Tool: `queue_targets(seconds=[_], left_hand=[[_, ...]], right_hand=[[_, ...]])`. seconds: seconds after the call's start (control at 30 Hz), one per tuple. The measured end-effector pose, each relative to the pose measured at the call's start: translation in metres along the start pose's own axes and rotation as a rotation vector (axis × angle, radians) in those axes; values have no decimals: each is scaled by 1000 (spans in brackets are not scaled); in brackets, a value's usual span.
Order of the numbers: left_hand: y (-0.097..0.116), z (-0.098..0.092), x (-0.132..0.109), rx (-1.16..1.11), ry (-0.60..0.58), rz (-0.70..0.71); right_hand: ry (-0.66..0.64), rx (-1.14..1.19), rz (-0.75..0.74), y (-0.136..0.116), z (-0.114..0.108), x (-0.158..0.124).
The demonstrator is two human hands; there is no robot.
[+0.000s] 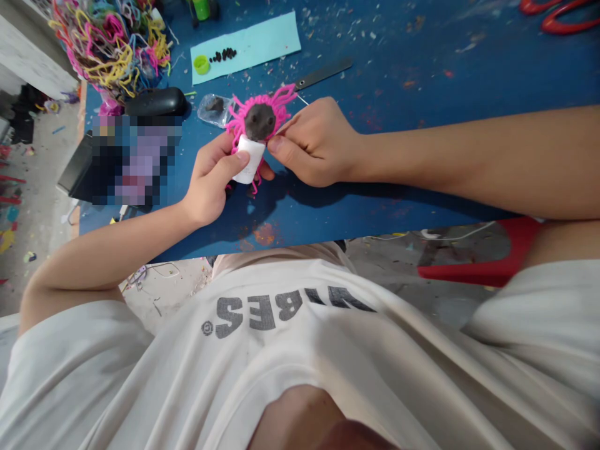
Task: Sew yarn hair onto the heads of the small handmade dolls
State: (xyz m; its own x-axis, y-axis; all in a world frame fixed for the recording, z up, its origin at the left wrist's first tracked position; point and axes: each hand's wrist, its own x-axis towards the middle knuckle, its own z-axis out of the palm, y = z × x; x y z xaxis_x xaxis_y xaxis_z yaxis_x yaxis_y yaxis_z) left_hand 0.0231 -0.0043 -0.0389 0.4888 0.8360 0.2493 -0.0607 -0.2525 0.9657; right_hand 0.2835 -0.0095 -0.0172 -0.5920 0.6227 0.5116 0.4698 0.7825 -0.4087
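A small doll figure (250, 159) with a white body, a dark grey clay face (260, 122) and pink yarn hair (283, 100) is held upright above the table. My left hand (210, 178) is closed around its white body, thumb across the front. Two small round hollows or bumps show on the face; I cannot tell which. My right hand (316, 144) is closed in a pinch on a thin pale stick (302, 98), mostly hidden by the fingers. Its fingertips are right beside the face, and whether they touch it is unclear.
On the blue table (422, 81) lie a light-blue strip (262, 47) with black beads (224, 55) and a green cap (201, 64), a metal blade (325, 74), bagged dark clay (214, 107), a black case (157, 102), tangled yarn (112, 47) and red-handled scissors (567, 19).
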Motion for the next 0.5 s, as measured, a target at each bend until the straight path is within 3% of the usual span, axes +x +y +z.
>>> queue_targets(seconds=[0.5], left_hand=[[3, 1, 2, -1, 31, -70]], right_hand=[[53, 27, -21, -2, 2, 1]])
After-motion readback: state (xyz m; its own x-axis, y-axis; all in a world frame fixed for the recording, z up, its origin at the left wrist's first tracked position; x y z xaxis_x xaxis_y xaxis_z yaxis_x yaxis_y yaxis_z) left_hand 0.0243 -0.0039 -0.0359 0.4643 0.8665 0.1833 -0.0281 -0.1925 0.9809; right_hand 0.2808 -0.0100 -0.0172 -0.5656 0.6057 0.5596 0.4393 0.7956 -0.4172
